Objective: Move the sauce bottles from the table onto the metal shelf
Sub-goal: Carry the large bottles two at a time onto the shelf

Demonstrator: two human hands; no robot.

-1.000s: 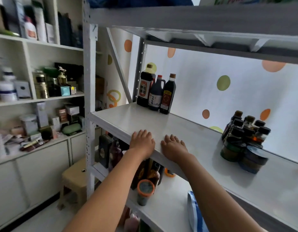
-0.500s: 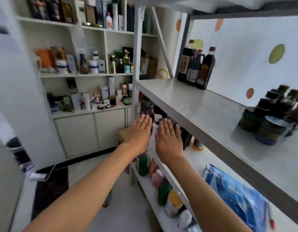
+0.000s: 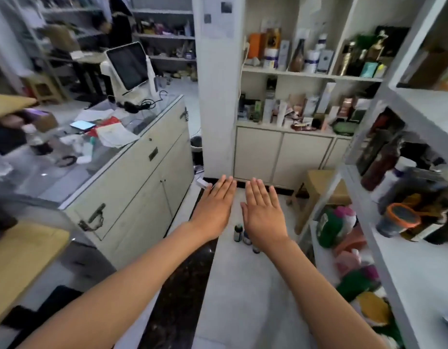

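Note:
My left hand and my right hand are stretched out side by side in mid-air, palms down, fingers straight, holding nothing. The metal shelf runs along the right edge of the view, its white boards crowded with dark bottles, an orange-lidded jar and colourful packets. Small bottles stand on the floor just below my right hand. A wooden table corner shows at the lower left. The upper shelf board with the sauce bottles is out of view.
A cream cabinet counter with a glass top, papers and a monitor stands on the left. White wall shelving full of boxes is straight ahead. A wooden stool sits by the metal shelf. Pale floor tiles and a dark strip lie between.
My view has swung left and down, away from the shelf board toward the room. Both hands have come off the shelf edge and now hover over the floor, still flat.

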